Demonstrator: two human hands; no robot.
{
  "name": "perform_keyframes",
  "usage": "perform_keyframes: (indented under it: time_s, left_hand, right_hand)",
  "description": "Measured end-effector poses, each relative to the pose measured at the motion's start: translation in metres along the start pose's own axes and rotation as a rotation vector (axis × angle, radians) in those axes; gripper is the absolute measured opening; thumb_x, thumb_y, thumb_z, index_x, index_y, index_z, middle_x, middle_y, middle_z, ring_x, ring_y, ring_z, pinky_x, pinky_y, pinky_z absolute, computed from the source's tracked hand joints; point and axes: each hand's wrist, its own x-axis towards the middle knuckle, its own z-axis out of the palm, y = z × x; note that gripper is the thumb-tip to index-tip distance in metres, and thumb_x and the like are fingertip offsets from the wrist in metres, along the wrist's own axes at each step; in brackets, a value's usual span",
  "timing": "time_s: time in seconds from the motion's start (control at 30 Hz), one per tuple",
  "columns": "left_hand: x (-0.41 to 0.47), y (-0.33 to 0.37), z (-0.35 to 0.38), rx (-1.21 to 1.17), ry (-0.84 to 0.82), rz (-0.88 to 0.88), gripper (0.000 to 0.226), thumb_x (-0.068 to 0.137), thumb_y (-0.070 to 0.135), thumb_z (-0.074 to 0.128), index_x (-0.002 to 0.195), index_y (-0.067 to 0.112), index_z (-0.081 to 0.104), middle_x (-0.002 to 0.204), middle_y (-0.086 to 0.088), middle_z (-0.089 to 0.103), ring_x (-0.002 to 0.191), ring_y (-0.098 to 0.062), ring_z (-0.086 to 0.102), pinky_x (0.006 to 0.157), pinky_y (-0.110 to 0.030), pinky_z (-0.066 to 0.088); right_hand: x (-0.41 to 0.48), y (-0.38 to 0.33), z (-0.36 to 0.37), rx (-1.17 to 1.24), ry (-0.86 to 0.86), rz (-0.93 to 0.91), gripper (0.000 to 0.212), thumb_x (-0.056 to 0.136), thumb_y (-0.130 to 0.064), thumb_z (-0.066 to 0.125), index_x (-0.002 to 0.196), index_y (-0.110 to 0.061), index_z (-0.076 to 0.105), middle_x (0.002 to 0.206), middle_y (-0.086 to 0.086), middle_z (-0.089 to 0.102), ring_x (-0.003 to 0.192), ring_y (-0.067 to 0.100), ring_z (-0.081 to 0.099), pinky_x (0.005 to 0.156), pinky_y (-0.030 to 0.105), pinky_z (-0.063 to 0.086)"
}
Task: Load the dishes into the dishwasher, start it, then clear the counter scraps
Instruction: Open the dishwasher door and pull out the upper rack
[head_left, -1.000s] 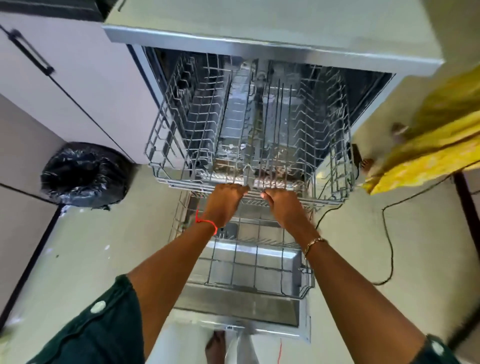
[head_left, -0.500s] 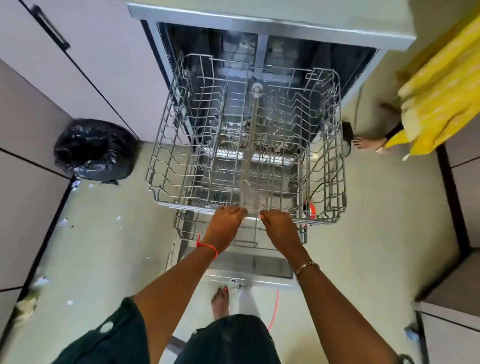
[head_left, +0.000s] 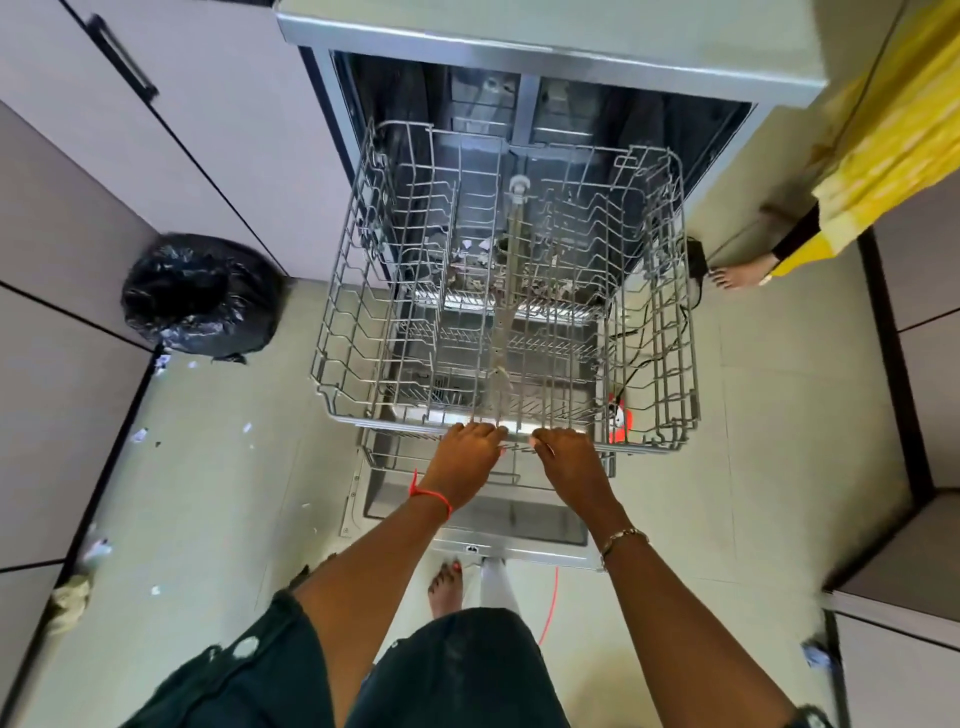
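The dishwasher (head_left: 519, 62) stands open under the counter, its door (head_left: 519, 551) folded down to the floor. Its upper wire rack (head_left: 337, 332) is pulled far out and holds no dishes. My left hand (head_left: 465, 457) and my right hand (head_left: 571, 465) both grip the rack's front rail, side by side near its middle. Below them the lower rack (head_left: 384, 457) sits partly out over the door. No dishes are in view.
A black bin bag (head_left: 200, 296) sits on the floor at the left, with paper scraps (head_left: 140, 434) scattered near the cabinets. Another person's foot (head_left: 737, 273) and yellow garment stand at the right. A black cable (head_left: 639, 358) and a red object (head_left: 621, 418) lie beside the dishwasher.
Both hands have drawn the upper rack further out of the dishwasher toward me. My view has risen and pulled back, so more floor shows.
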Motion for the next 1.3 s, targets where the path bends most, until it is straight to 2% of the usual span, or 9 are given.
perform_keyframes:
  time_s: [0.2, 0.4, 0.57, 0.77, 0.9, 1.0, 1.07, 1.13, 1.3]
  left_hand:
    - [-0.009, 0.008, 0.006, -0.019, -0.009, -0.025, 0.042, 0.102, 0.024, 0.033, 0.143, 0.015, 0.036, 0.142, -0.006, 0.046, 0.132, -0.021, 0.039, 0.111, -0.035, 0.021]
    - [-0.012, 0.006, 0.006, 0.007, -0.015, -0.029, 0.043, 0.103, 0.024, 0.030, 0.146, 0.016, 0.030, 0.146, -0.003, 0.040, 0.135, -0.018, 0.034, 0.113, -0.032, 0.018]
    - [-0.012, 0.003, -0.006, 0.007, -0.120, 0.003, 0.046, 0.103, 0.023, 0.031, 0.148, 0.014, 0.025, 0.152, -0.005, 0.032, 0.140, -0.017, 0.026, 0.116, -0.034, 0.015]
    - [-0.018, -0.018, -0.031, 0.017, -0.082, -0.068, 0.050, 0.104, 0.027, 0.028, 0.151, 0.015, 0.017, 0.158, -0.003, 0.016, 0.147, -0.017, 0.007, 0.120, -0.039, 0.003]
    - [-0.026, -0.037, -0.052, 0.019, 0.024, -0.121, 0.052, 0.103, 0.030, 0.027, 0.151, 0.014, 0.014, 0.159, -0.005, 0.009, 0.147, -0.021, -0.001, 0.118, -0.039, -0.009]
    - [-0.039, -0.052, -0.070, -0.007, 0.099, -0.178, 0.054, 0.102, 0.033, 0.030, 0.151, 0.013, 0.015, 0.159, -0.007, 0.008, 0.147, -0.024, -0.002, 0.112, -0.039, -0.018]
    - [-0.049, -0.068, -0.085, -0.006, 0.172, -0.189, 0.055, 0.100, 0.032, 0.039, 0.148, 0.009, 0.024, 0.157, -0.011, 0.017, 0.146, -0.029, 0.007, 0.112, -0.046, -0.014]
    - [-0.058, -0.087, -0.101, 0.029, 0.223, -0.203, 0.054, 0.096, 0.029, 0.049, 0.143, 0.006, 0.036, 0.151, -0.014, 0.032, 0.142, -0.034, 0.022, 0.114, -0.053, 0.003]
    - [-0.079, -0.157, -0.125, 0.077, 0.228, -0.307, 0.055, 0.102, 0.038, 0.027, 0.150, 0.013, 0.018, 0.159, -0.006, 0.011, 0.147, -0.024, 0.002, 0.115, -0.042, -0.015]
  right_hand:
    - [-0.010, 0.001, 0.000, 0.039, -0.012, 0.017, 0.026, 0.097, -0.020, 0.048, 0.100, -0.005, 0.068, 0.094, 0.014, 0.071, 0.091, 0.029, 0.063, 0.088, 0.037, 0.044]
    - [-0.013, -0.003, -0.001, 0.025, -0.055, 0.035, 0.029, 0.098, -0.022, 0.047, 0.111, -0.006, 0.066, 0.105, 0.012, 0.069, 0.098, 0.026, 0.061, 0.091, 0.033, 0.041]
    - [-0.009, -0.006, -0.010, 0.026, -0.174, 0.060, 0.030, 0.097, -0.026, 0.046, 0.111, -0.007, 0.065, 0.109, 0.012, 0.067, 0.102, 0.025, 0.061, 0.089, 0.029, 0.042]
    - [0.008, -0.026, -0.029, -0.097, -0.270, 0.049, 0.046, 0.100, -0.033, 0.039, 0.140, -0.011, 0.040, 0.144, 0.010, 0.042, 0.133, 0.021, 0.038, 0.109, 0.028, 0.028]
    - [0.026, -0.056, -0.036, -0.159, -0.220, -0.074, 0.049, 0.099, -0.034, 0.038, 0.142, -0.011, 0.033, 0.147, 0.007, 0.035, 0.133, 0.021, 0.035, 0.110, 0.030, 0.028]
    - [0.038, -0.086, -0.036, -0.181, -0.227, -0.136, 0.054, 0.099, -0.034, 0.038, 0.146, -0.011, 0.025, 0.153, 0.007, 0.024, 0.142, 0.020, 0.020, 0.117, 0.033, 0.017]
    - [0.048, -0.110, -0.034, -0.203, -0.239, -0.184, 0.056, 0.100, -0.036, 0.036, 0.148, -0.012, 0.021, 0.156, 0.006, 0.016, 0.145, 0.019, 0.010, 0.118, 0.035, 0.009]
    - [0.059, -0.136, -0.030, -0.236, -0.246, -0.232, 0.057, 0.100, -0.037, 0.033, 0.149, -0.012, 0.016, 0.158, 0.006, 0.010, 0.146, 0.019, 0.004, 0.118, 0.036, 0.005]
    - [0.088, -0.206, -0.014, -0.266, -0.227, -0.273, 0.058, 0.101, -0.037, 0.030, 0.149, -0.011, 0.013, 0.158, 0.007, 0.007, 0.146, 0.019, 0.001, 0.118, 0.037, 0.002]
